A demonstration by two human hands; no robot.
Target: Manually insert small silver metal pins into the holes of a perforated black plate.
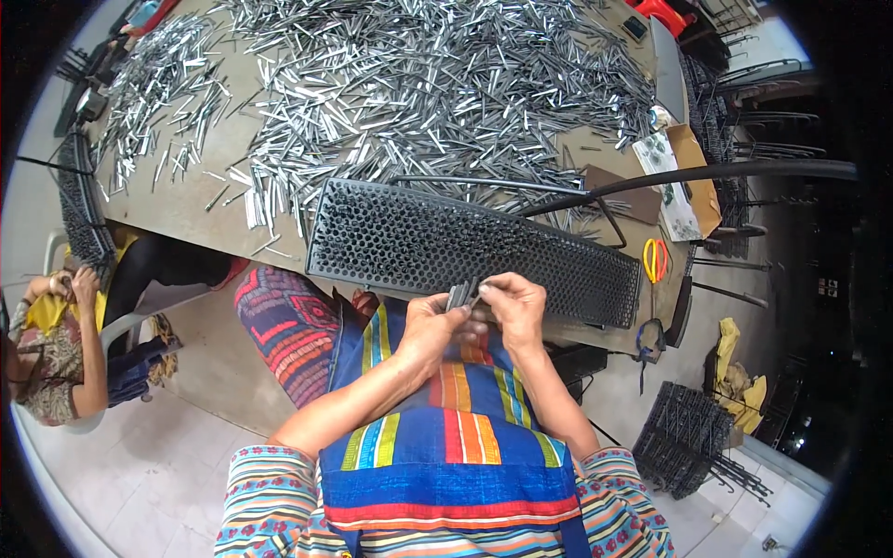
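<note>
My left hand is closed around a small bundle of thin grey metal strips, their ends poking up past the thumb. Close beside it, my right hand pinches at a single thin strip at the bundle's right side. Both hands are over my lap, at the near edge of a long black rack full of round holes. The rack lies slantwise along the table's front, with a curved black handle reaching to the right. Beyond it spreads a big heap of loose metal strips.
Orange-handled scissors lie right of the rack, near an open cardboard box. More black racks with hooks stand at lower right. At far left another person sits, hands together. A smaller strip pile covers the table's left.
</note>
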